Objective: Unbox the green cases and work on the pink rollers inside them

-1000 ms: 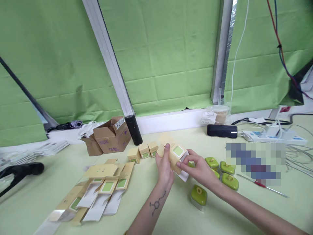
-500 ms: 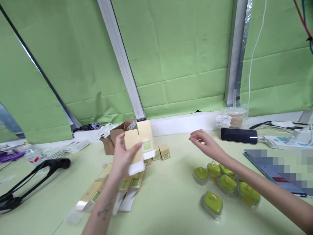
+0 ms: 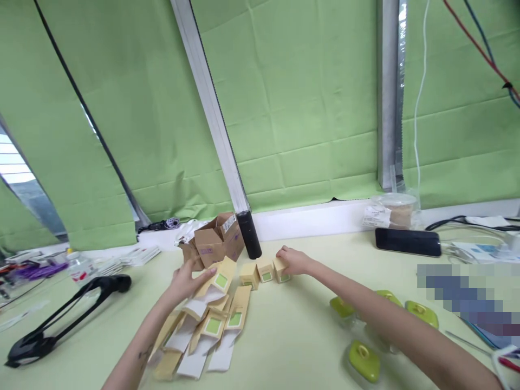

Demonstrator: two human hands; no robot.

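My left hand (image 3: 189, 280) is closed on an unfolded tan carton (image 3: 226, 266) with a green window label and white flap, at the top of a heap of similar flat cartons (image 3: 213, 325). Farther right, my right hand (image 3: 294, 261) has its fingers around a small made-up tan box (image 3: 279, 267) standing on the table. Two more made-up boxes stand in a row beside it, one of them a middle box (image 3: 266, 272). Several clear containers with green lids (image 3: 364, 360) sit at the right, partly hidden behind my right forearm.
Against the wall stand a torn brown cardboard box (image 3: 213, 244) and a black cylinder (image 3: 249, 234). A black frame-like stand (image 3: 73, 311) lies at the left. A phone (image 3: 408, 241), a wrapped cup (image 3: 396, 210) and a power strip (image 3: 479, 252) are at the back right.
My left hand has lowered the unfolded cartons onto the heap. My right hand has come down and leftward from mid-air to the made-up box at the row's right end. The view has shifted.
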